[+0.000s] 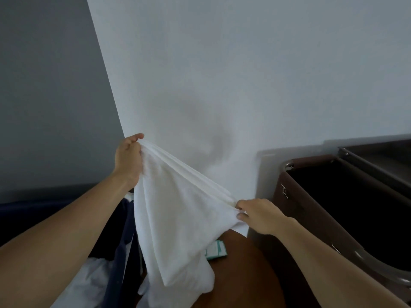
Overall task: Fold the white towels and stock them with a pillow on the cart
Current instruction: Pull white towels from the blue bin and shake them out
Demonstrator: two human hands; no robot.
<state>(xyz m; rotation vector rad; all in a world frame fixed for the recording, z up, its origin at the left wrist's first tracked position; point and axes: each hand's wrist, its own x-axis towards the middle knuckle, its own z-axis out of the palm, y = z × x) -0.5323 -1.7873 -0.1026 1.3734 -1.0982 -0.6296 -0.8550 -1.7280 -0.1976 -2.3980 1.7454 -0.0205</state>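
My left hand point(128, 160) and right hand point(259, 215) each have a tight grip on the white towel's point(178, 218) bunched top edge, stretching it taut above the brown table point(244, 274).

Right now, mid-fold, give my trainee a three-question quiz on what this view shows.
1. True or false: the towel lies flat on the floor.
2. Which hand is higher in the picture: A) left hand B) right hand C) both level?
3. Fill in: the dark brown bin stands on the person's ____ side.

Key:
1. False; it hangs stretched between both hands, each gripping a bunched end.
2. A.
3. Right.
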